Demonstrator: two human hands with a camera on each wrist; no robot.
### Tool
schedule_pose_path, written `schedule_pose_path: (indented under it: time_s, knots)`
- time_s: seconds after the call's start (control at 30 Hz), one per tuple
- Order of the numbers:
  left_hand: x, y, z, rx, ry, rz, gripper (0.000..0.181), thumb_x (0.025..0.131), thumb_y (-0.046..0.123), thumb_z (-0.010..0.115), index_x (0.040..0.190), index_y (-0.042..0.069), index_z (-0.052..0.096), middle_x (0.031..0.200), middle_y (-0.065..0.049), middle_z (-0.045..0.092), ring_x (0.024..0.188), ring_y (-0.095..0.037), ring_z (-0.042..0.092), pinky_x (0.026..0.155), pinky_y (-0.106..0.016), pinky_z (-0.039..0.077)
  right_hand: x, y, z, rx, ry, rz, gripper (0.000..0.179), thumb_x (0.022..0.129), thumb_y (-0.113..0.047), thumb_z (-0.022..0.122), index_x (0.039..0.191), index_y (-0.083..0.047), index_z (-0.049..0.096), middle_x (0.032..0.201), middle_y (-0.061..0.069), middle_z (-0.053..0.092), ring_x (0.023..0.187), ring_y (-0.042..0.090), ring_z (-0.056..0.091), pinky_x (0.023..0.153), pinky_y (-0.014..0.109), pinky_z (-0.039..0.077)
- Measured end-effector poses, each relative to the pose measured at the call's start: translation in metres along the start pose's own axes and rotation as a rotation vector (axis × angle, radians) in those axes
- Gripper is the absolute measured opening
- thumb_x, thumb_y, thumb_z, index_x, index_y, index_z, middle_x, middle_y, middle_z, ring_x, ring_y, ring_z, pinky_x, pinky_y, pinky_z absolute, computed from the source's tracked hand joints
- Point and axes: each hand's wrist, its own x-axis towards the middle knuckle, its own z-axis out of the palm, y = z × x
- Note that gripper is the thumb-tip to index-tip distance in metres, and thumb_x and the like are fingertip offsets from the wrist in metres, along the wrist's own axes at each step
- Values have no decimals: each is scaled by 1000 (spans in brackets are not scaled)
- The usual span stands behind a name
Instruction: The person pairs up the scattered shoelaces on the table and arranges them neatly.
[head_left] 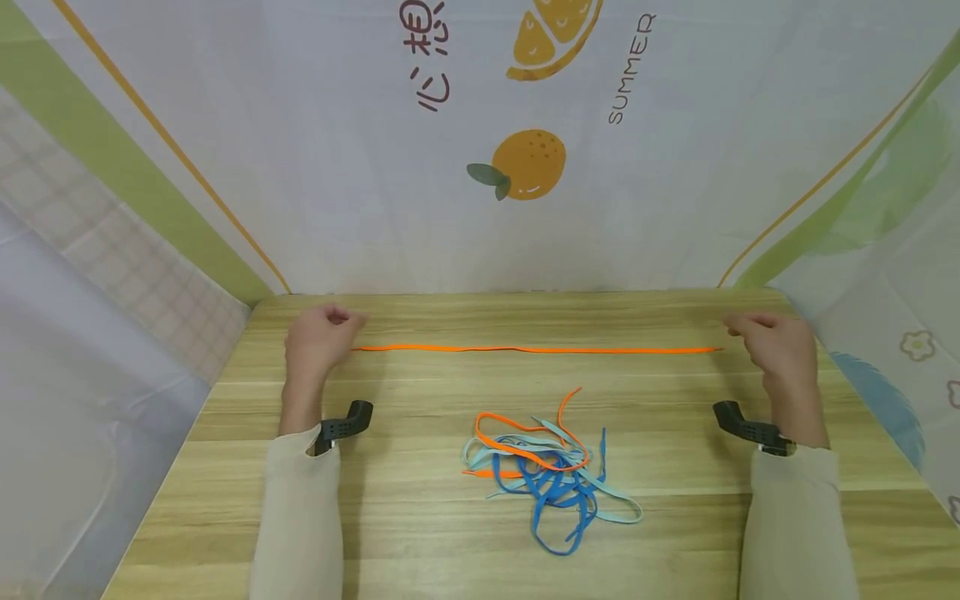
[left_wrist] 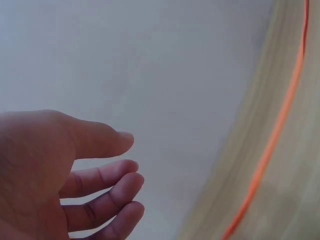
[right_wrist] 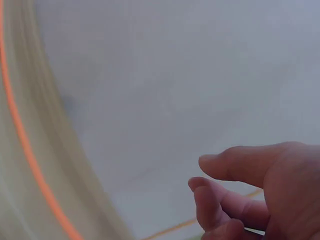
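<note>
An orange shoelace (head_left: 600, 351) lies stretched nearly straight from left to right across the far part of the table. By its left end is my left hand (head_left: 318, 340), loosely curled, with a gap between thumb and fingers in the left wrist view and nothing held. My right hand (head_left: 780, 343) is near the lace's right end, also holding nothing. Its thumb (right_wrist: 235, 162) stands apart from the bent fingers in the right wrist view. Both hands appear raised above the tabletop, apart from the lace.
Nearer me on the wooden table (head_left: 420, 533) is a tangled heap of shoelaces: a blue lace (head_left: 542, 533), a pale blue lace (head_left: 626, 520) and another orange lace (head_left: 480, 423). A white printed curtain (head_left: 360, 208) hangs behind the table's far edge.
</note>
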Motion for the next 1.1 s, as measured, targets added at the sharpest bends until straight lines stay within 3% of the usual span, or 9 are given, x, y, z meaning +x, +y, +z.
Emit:
schedule_pose_path:
  time_s: [0.1,0.2,0.33,0.43,0.6,0.73,0.9,1.1]
  knots:
    - [-9,19,-1,2,27,82,35,106,36,68,115,4,78,112,-17,77,96,-35,70,78,-44,51,-9,-15,2,-35,-23,-30,57,106,-54,67,132,-3,74,133,8,56,112,30,50,88,46,47]
    - [-18,38,-2,-5,35,156,31,105,34,68,110,5,78,108,-16,78,98,-35,71,82,-46,53,-18,-31,5,-56,-38,-71,62,105,-54,67,136,0,71,139,3,56,126,31,46,95,47,43]
    - [-30,60,2,-19,9,234,26,105,31,70,106,6,78,106,-13,79,102,-34,73,88,-50,55,-31,-49,12,-75,-45,-152,56,105,-49,72,131,-1,75,110,-17,65,111,21,50,85,35,43]
    - [-40,77,8,-25,-35,305,20,104,27,72,105,8,79,102,-10,80,100,-31,75,87,-50,56,-40,-59,20,-85,-58,-237,48,104,-44,74,126,0,78,95,-23,67,99,18,53,77,31,45]
    - [-57,100,23,-16,-178,446,13,103,25,77,103,12,81,95,1,78,94,-22,75,86,-46,56,-56,-75,38,-172,-95,-412,37,105,-37,77,115,-3,83,93,-5,73,84,21,57,67,32,47]
    - [-66,110,43,16,-298,531,8,101,24,81,98,16,81,89,8,75,88,-15,71,83,-40,56,-65,-85,56,-236,-189,-518,28,104,-31,79,113,-5,84,94,5,76,80,23,62,64,35,50]
    - [-69,114,68,102,-418,559,11,99,22,84,91,18,77,82,10,70,77,-11,65,73,-33,54,-74,-92,82,-277,-353,-582,18,101,-24,81,108,-8,85,93,0,76,78,21,63,66,36,51]
    - [-70,109,89,270,-543,466,14,97,17,83,87,22,76,84,10,68,78,-14,62,70,-34,51,-84,-96,108,-247,-472,-595,8,97,-20,82,99,-12,85,87,-5,74,70,18,60,64,37,49]
